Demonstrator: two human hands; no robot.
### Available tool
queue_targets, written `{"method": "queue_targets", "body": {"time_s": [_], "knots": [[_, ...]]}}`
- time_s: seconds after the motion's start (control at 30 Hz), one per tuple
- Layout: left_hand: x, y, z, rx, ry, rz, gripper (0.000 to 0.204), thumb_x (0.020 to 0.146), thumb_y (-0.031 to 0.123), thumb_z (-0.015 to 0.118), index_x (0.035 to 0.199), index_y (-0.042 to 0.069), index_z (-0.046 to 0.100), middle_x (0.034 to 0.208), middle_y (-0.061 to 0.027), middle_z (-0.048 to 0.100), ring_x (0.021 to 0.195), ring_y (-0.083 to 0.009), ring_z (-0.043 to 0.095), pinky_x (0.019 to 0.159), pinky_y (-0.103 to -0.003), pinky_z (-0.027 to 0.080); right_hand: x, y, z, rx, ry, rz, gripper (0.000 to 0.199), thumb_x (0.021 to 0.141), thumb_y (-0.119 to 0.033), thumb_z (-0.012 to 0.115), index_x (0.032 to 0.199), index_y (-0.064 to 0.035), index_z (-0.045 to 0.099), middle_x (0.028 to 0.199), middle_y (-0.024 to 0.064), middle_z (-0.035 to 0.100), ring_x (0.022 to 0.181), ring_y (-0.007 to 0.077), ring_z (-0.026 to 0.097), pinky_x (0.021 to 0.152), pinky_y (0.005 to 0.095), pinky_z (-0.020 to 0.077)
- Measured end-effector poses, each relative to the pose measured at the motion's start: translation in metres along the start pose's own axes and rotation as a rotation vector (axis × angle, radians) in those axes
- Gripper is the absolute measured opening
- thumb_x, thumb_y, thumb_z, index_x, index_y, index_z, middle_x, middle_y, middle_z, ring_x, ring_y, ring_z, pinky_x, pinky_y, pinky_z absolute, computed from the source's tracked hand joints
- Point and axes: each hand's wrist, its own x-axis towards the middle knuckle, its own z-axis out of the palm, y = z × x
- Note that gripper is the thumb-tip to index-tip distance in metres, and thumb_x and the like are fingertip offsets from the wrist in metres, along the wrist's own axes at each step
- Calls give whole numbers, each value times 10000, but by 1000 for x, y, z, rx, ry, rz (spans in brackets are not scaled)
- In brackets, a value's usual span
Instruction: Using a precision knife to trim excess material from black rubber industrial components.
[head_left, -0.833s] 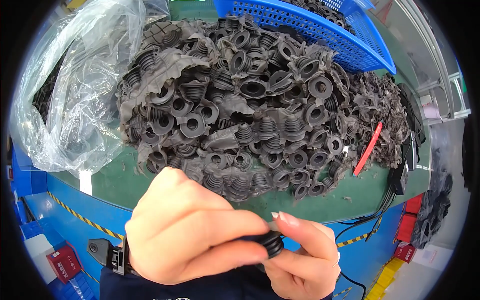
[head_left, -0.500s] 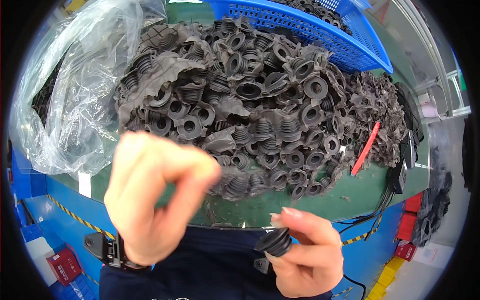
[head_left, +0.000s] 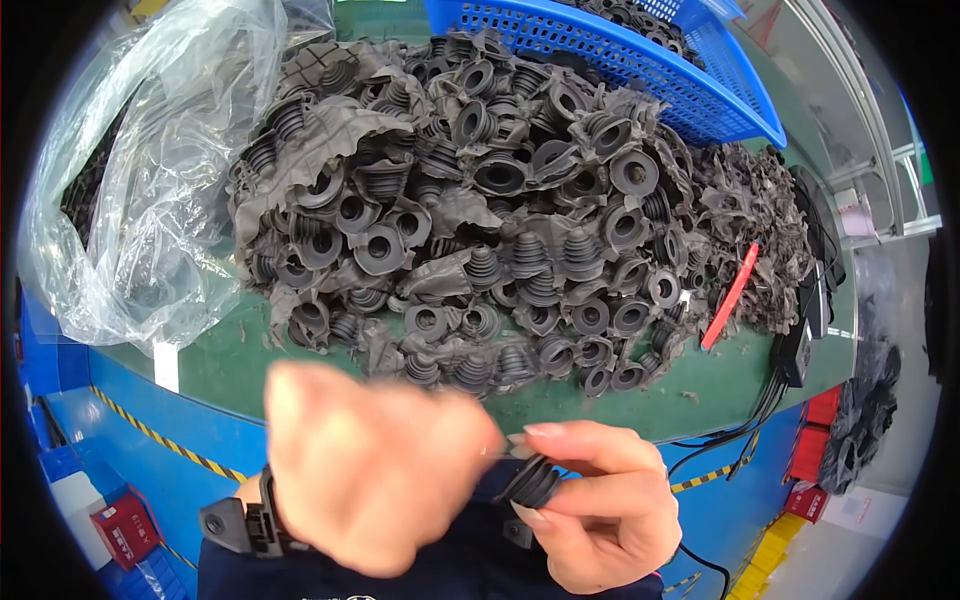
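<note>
My right hand [head_left: 600, 505] pinches a small black ribbed rubber boot [head_left: 532, 483] between thumb and fingers, low in the view near my body. My left hand [head_left: 375, 465] is blurred and sits just left of it, fingertips reaching toward the boot; whether they touch it I cannot tell. A strap with a black buckle [head_left: 240, 525] is on my left wrist. Beyond both hands a big heap of dark grey rubber boots with flash sheets [head_left: 480, 220] lies on the green tabletop [head_left: 220, 360].
A crumpled clear plastic bag [head_left: 150, 180] lies at the left. A blue perforated basket [head_left: 640, 60] holding more rubber parts stands at the back. A red stick-shaped tool [head_left: 728, 297] and a black cabled device [head_left: 797, 352] lie at the right. Red bins [head_left: 815, 440] sit lower right.
My left hand, raised with fingers apart half a second ago, has dropped back down beside the boot. My right hand keeps holding the boot in nearly the same place.
</note>
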Motion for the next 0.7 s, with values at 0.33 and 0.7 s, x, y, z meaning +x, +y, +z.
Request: {"method": "queue_targets", "body": {"time_s": [0.33,0.7], "knots": [[-7,2,13,-290,2,25,275,775,324,555,671,70,542,612,-1,464,498,-139,378,487,-276,256,4,5,-5,-127,-1,-53,172,684,10,619,757,33,465,972,274,500,765,261,589,676,307,502],[1,-8,-2,-407,-118,-318,188,612,77,690,718,52,537,625,-12,467,560,-93,384,525,-226,275,7,11,-14,160,-13,115,254,623,64,677,825,28,526,935,229,569,803,265,601,677,269,478]]}}
